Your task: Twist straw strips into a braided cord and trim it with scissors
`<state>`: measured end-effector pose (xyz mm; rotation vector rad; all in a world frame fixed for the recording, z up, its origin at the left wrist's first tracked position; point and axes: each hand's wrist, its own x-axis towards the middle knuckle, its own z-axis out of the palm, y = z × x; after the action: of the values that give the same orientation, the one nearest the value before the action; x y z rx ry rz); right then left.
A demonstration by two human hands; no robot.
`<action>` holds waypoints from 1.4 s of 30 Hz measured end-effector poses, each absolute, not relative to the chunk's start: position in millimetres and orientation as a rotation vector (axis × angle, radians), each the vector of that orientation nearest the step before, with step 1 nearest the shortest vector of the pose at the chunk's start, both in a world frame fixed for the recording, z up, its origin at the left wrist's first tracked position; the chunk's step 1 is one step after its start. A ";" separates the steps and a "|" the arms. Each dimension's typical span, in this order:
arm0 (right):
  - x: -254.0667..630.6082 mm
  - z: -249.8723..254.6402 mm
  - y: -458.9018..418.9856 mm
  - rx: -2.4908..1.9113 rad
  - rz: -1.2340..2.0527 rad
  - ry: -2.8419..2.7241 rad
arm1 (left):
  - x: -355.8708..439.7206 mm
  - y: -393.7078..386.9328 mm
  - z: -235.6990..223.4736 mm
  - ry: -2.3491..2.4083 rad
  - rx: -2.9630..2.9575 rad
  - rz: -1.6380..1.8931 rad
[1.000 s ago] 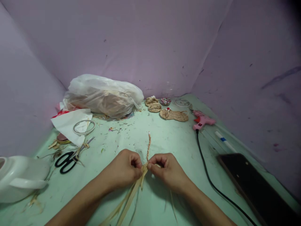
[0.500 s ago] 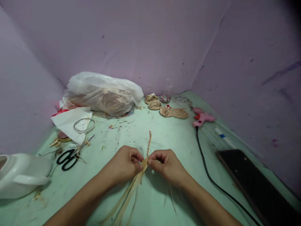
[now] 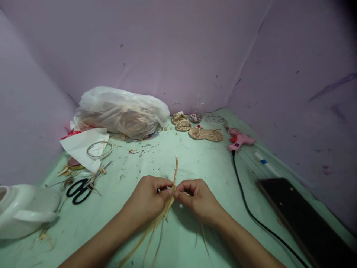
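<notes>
A thin braid (image 3: 176, 169) of pale tan plant fibre stands up from between my hands, its whitish tip pointing away from me. My left hand (image 3: 149, 197) pinches the fibre strands at the braid's lower end with thumb and forefinger. Close against it, my right hand (image 3: 196, 197) pinches strands at the same spot, its other fingers curled. Loose flat strands (image 3: 154, 227) fan out below my left hand toward me, and a few thin ones hang under my right hand. The exact crossing of the strands is hidden by my fingertips.
Black-handled scissors (image 3: 79, 190), a white jug (image 3: 30, 210) and a wire ring on paper (image 3: 92, 150) lie left. A plastic bag (image 3: 122, 111) sits behind, beside woven sole-shaped pieces (image 3: 206, 134) and a bead dish (image 3: 195, 118). At right are a pink glue gun (image 3: 240, 140) and a phone (image 3: 301, 219).
My left thumb and forefinger have moved up and right to the base of the braid, closer to my right fingertips. The braid leans slightly left of where it was.
</notes>
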<state>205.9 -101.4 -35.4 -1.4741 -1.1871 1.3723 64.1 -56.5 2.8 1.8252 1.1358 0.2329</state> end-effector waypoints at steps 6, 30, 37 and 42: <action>205.5 -34.5 -100.8 -1.467 1.354 -1.162 | 60.0 -48.7 1.8 1.182 1.624 0.265; 204.6 -33.8 -99.7 -1.470 1.306 -1.168 | 60.3 -49.2 -4.2 1.196 1.639 0.158; 202.5 -32.6 -100.1 -1.478 1.324 -1.134 | 58.1 -48.5 -6.7 1.178 1.631 0.134; 203.1 -34.6 -101.0 -1.487 1.380 -1.172 | 58.0 -48.4 1.4 1.145 1.782 0.106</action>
<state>203.1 -101.0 -34.6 -1.4868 -1.1723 1.3804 58.0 -48.4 1.4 1.7818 1.1445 0.1057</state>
